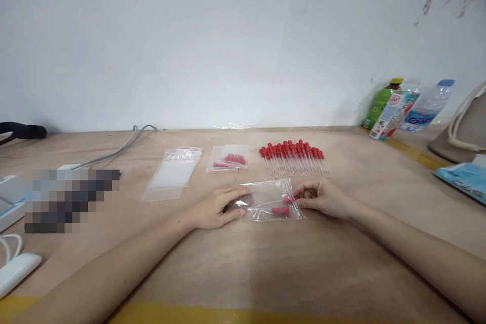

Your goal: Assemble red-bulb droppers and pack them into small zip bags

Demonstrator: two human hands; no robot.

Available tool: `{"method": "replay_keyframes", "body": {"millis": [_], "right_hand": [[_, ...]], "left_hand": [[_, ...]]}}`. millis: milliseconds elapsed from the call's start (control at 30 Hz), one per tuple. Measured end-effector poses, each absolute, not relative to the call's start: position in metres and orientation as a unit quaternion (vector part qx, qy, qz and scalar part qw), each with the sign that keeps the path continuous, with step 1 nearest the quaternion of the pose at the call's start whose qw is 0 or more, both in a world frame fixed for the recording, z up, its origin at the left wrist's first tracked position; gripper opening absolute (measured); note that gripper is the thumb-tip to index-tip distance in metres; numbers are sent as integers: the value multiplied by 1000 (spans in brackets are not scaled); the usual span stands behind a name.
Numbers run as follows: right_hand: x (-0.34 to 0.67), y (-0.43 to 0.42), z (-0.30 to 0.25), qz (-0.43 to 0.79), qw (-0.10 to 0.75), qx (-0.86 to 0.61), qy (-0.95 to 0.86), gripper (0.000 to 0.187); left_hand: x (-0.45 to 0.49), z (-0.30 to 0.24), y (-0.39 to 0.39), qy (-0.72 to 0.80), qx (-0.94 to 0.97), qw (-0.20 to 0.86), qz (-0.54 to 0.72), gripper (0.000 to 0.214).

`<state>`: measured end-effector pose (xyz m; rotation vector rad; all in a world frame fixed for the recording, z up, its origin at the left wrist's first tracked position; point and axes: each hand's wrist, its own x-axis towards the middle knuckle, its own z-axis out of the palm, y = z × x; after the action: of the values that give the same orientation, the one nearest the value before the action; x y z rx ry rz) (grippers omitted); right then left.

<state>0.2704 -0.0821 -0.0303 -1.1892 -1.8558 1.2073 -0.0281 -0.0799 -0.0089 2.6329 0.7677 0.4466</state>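
Observation:
A clear zip-lock bag lies in front of me with its red-lined mouth toward the right. My left hand grips the bag's left end between thumb and fingers. Inside the bag, near its lower edge, is a dropper with a red bulb. My right hand is at the mouth, fingers pinched on the red bulb of a second dropper, whose thin clear tube extends left into the bag. Behind the right hand, many red-bulbed droppers lie in a row, tubes toward me.
Flat zip-lock bags lie at left. Beside them are bags with red bulbs inside. Bottles and a carton stand at back right, near a blue packet. A grey cable and a pixelated object occupy the left.

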Motion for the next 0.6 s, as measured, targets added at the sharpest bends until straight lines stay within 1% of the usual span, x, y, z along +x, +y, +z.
{"method": "replay_keyframes", "body": {"millis": [100,200,300,433,533,600], "right_hand": [[261,-85,-32,416,375,-463,-686,27],[249,-89,-34,407,407,-455,-679,26],[242,-92,-35,437,397,-447,-672,26],[249,-86,-32,474,348,-445,-675,29],[263,-73,-25,423,353,-492,-674,27],[272,-60,-20,337,372,-551,-667,25]], "left_hand": [[-28,-9,-79,264,935,178,158,45],[-28,-9,-78,262,935,176,160,46],[-29,-10,-78,261,936,177,157,46],[-30,-11,-77,259,938,181,143,41],[-30,-11,-76,262,938,185,131,38],[-30,-10,-77,264,937,190,125,38]]}}
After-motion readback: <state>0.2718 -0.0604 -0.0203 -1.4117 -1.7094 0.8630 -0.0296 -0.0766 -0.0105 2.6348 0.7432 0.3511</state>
